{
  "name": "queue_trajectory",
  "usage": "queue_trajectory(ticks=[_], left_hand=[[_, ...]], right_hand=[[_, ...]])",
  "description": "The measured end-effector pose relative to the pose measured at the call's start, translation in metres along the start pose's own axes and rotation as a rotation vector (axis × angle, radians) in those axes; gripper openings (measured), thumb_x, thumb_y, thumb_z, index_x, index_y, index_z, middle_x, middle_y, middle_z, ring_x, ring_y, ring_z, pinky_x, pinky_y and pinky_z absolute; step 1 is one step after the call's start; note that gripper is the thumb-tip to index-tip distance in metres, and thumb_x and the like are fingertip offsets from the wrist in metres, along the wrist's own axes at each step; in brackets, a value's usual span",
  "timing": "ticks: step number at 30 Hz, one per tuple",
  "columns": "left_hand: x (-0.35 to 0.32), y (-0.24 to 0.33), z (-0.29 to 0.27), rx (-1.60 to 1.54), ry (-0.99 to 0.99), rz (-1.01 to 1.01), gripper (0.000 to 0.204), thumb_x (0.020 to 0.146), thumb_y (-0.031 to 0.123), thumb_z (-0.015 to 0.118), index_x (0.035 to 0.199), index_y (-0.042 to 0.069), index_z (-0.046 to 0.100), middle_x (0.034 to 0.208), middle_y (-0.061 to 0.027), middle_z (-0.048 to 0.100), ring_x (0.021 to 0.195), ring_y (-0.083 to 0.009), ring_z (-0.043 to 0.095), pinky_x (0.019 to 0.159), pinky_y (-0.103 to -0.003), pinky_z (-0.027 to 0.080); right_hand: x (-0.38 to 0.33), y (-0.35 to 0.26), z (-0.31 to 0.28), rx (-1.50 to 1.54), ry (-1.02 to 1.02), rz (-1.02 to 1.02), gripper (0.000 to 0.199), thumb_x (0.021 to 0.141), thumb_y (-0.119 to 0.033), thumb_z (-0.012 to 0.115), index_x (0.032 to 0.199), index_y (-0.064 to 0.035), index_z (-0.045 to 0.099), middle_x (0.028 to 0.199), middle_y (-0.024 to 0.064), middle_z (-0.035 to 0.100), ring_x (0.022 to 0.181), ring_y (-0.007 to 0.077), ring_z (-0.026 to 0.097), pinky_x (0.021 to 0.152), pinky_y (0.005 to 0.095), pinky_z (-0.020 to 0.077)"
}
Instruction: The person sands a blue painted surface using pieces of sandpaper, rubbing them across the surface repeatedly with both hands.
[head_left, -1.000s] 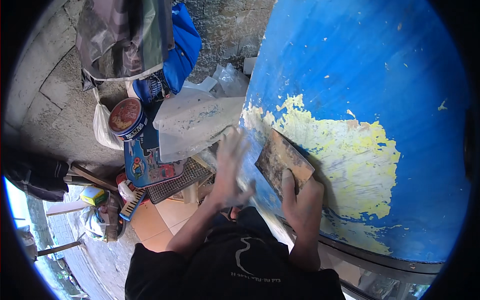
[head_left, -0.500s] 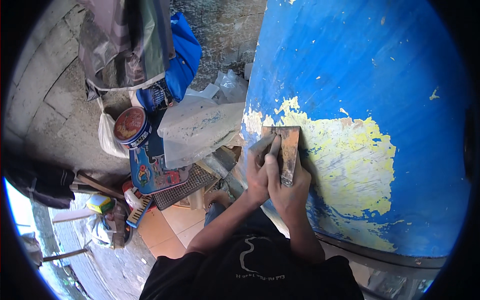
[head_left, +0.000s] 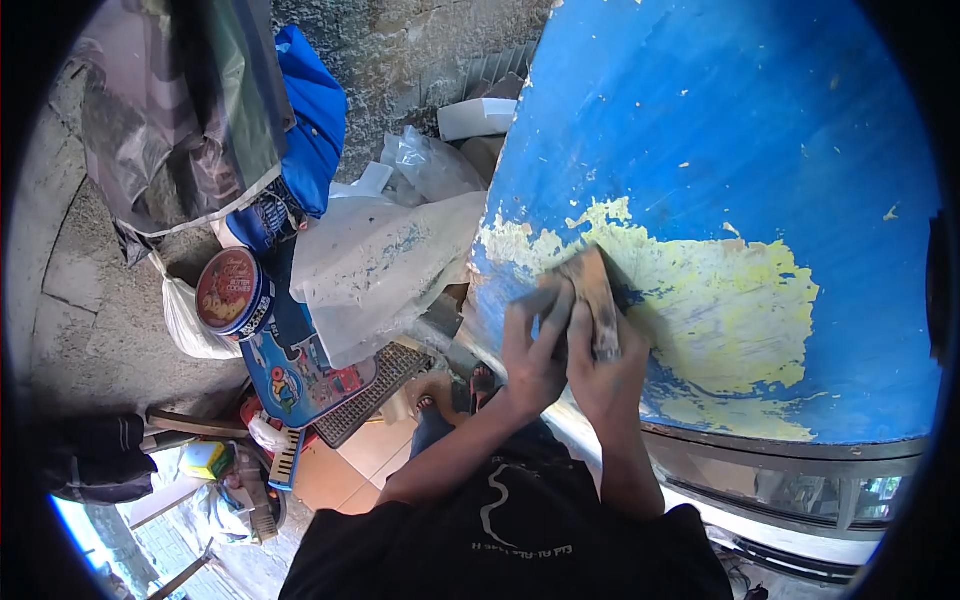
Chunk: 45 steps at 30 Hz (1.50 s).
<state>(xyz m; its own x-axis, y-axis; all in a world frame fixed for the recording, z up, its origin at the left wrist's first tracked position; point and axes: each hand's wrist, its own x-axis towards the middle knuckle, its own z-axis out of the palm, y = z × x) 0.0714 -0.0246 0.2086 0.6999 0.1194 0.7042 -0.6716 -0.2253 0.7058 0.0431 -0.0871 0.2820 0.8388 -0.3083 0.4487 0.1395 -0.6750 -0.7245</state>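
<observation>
Partly within right grip [head_left: 610, 375], brown block [head_left: 597, 290].

Black short-sleeved T-shirt [head_left: 420, 550] worn, bodyward of both hands. Chest printed with pale wavy line [head_left: 488, 510]; small pale lettering [head_left: 522, 548] set farther from the hands. Forearms [head_left: 455, 440] left uncovered. Blue trousers [head_left: 428, 436] and dark-strapped footwear [head_left: 481, 376] worn, partly seen left of the left hand [head_left: 535, 355].

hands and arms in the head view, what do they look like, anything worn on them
The left hand and right hand show no gloves or watch. The forearms are bare below the sleeves of a black shirt, which carries a pale wavy line and small lettering.
</observation>
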Motion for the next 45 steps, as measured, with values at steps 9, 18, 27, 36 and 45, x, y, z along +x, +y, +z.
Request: queue_trajectory(ticks=[9, 18, 27, 36, 45], left_hand=[[0.005, 0.001, -0.018, -0.073, -0.113, 0.006, 0.048, 0.068, -0.003, 0.064, 0.115, -0.004, 0.061, 0.110, -0.0187, 0.058, 0.096, -0.0311, 0.058, 0.083, -0.037, 0.050], [0.020, -0.004, -0.002, 0.031, -0.008, -0.089, 0.054, 0.063, 0.002, 0.069, 0.117, -0.001, 0.061, 0.104, -0.0164, 0.056, 0.091, -0.0291, 0.055, 0.074, -0.035, 0.048], [0.000, -0.002, -0.005, 0.054, -0.143, -0.021, 0.052, 0.068, 0.005, 0.068, 0.119, 0.001, 0.061, 0.104, -0.0141, 0.058, 0.086, -0.0271, 0.053, 0.074, -0.035, 0.043], [-0.001, -0.005, 0.000, 0.150, -0.053, 0.024, 0.052, 0.067, 0.008, 0.068, 0.119, 0.003, 0.061, 0.100, -0.0131, 0.058, 0.083, -0.0259, 0.053, 0.069, -0.036, 0.040], [0.012, 0.000, -0.007, 0.181, -0.121, 0.004, 0.055, 0.064, 0.011, 0.069, 0.118, 0.005, 0.062, 0.102, -0.0102, 0.059, 0.078, -0.0223, 0.052, 0.069, -0.036, 0.037]], right_hand=[[-0.009, -0.016, 0.001, -0.102, -0.022, -0.003, 0.014, 0.084, -0.004, 0.057, 0.093, 0.0064, 0.061, 0.069, 0.0196, 0.062, 0.061, 0.0317, 0.065, 0.053, 0.0357, 0.0487], [0.021, -0.017, -0.003, -0.152, -0.203, 0.106, 0.016, 0.084, -0.007, 0.059, 0.094, 0.0050, 0.063, 0.072, 0.0191, 0.063, 0.063, 0.0367, 0.064, 0.055, 0.0414, 0.0480], [-0.004, 0.010, -0.010, 0.037, -0.052, 0.057, 0.019, 0.084, -0.011, 0.063, 0.096, 0.0022, 0.064, 0.073, 0.0180, 0.064, 0.066, 0.0329, 0.065, 0.058, 0.0389, 0.0478], [-0.002, -0.001, -0.010, 0.055, -0.105, 0.172, 0.020, 0.084, -0.011, 0.063, 0.097, 0.0038, 0.064, 0.082, 0.0201, 0.065, 0.074, 0.0362, 0.065, 0.065, 0.0375, 0.0500], [0.008, -0.008, -0.002, -0.052, -0.060, 0.093, 0.019, 0.085, -0.008, 0.059, 0.099, 0.0042, 0.064, 0.076, 0.0186, 0.065, 0.069, 0.0333, 0.066, 0.062, 0.0353, 0.0503]])
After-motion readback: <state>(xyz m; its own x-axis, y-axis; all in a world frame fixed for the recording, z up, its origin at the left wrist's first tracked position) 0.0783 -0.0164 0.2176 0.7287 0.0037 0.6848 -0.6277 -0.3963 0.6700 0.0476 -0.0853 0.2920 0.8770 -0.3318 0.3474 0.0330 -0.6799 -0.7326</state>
